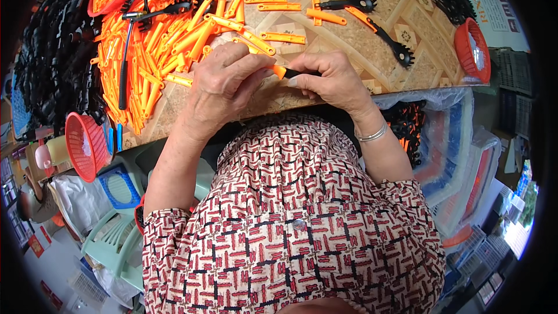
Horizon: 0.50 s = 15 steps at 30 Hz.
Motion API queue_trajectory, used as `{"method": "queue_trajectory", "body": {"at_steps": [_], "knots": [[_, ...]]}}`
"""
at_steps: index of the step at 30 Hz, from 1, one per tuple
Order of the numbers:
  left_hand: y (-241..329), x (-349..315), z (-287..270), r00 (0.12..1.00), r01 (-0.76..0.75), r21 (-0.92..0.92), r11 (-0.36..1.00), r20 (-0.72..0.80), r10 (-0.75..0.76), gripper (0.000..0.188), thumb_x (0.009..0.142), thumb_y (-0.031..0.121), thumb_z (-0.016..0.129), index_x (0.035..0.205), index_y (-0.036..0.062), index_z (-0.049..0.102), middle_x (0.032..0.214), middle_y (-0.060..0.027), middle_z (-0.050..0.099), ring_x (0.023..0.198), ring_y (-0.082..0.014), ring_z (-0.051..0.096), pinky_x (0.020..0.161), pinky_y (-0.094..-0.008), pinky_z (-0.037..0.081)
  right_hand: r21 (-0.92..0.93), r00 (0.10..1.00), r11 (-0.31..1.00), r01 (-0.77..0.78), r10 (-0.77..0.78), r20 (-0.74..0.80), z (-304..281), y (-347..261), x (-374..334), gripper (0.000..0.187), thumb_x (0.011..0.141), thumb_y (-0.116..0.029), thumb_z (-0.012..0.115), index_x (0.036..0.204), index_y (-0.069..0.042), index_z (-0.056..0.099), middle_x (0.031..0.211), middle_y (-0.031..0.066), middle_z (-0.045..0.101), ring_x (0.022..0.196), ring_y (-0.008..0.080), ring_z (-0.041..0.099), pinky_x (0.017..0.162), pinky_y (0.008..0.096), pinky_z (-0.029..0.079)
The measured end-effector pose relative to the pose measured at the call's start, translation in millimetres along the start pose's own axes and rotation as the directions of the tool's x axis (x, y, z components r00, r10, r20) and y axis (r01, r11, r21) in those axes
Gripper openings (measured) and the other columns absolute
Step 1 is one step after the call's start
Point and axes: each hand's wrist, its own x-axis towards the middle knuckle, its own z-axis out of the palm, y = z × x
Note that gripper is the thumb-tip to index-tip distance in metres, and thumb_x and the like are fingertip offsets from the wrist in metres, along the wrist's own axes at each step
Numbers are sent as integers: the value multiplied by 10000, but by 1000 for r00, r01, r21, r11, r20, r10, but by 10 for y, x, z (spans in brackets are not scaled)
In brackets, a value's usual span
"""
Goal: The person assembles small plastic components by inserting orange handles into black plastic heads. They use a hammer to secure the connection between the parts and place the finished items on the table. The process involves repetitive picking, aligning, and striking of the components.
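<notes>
Bright orange handles (145, 75) blaze across the upper left of the frame, next to a jet-black mass of utensil parts (55, 40). I see a tan table (401, 6) patterned in brown lattice and flowered squares. At the bottom, the shirt (290, 215) is cream, criss-crossed with dark red and black bars; above its right sleeve shines a silver bracelet (372, 135). The left-edge basket (74, 134) glows red.

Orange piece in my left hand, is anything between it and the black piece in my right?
Nothing visible: the orange piece in your left hand appears to meet the black piece in your right hand.
</notes>
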Motion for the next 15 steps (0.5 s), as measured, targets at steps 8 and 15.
{"method": "queue_trajectory", "body": {"at_steps": [8, 15], "knots": [[26, -60, 175, 986, 92, 6, 996, -141, -91, 140, 854, 87, 761, 970, 61, 685, 808, -109, 619, 786, -319, 646, 685, -419, 505, -578, 800, 671, 465, -598, -51, 54, -128, 0, 187, 794, -66, 757, 977, -35, 737, 778, 156, 699, 703, 343, 683, 615, 396, 523], [43, -166, 187, 1000, 23, 152, 988, -2, -23, 297, 836, 138, 767, 1106, 75, 660, 891, -87, 575, 830, -285, 612, 718, -411, 488, -465, 945, 840, 280, -326, -20, 19, -191, -65, 233, 834, -235, 827, 921, -32, 755, 760, 146, 698, 654, 308, 659, 608, 386, 501]]}}
